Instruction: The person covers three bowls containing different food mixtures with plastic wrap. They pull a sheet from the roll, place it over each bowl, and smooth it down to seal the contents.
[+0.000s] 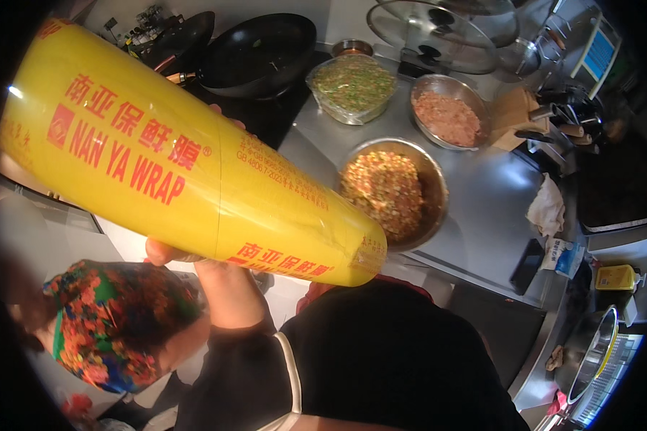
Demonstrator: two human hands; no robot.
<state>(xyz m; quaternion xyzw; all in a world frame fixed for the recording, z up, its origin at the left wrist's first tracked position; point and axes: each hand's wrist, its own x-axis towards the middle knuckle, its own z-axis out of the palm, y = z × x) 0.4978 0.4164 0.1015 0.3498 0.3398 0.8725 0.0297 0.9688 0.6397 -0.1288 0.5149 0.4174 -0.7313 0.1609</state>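
A large roll of plastic cling wrap in yellow packaging with red print [194,161] crosses the left and middle of the view at a slant, close to the camera. Around it is my left hand [167,252], mostly hidden behind the roll, with part of it showing at the lower edge and fingertips at the upper edge. My right hand is out of view. Beyond the roll's narrower-looking end, a steel bowl of chopped, mixed filling [383,188] stands on the steel counter [480,210], partly covered by the roll in this view.
Behind are a wrap-covered bowl of green chopped food [353,86], a bowl of minced meat [446,116], a wok [259,54] and glass lids [431,35]. A knife block [517,118], cloth [547,207] and phone [527,266] lie right. Another person in floral clothing [118,323] is at left.
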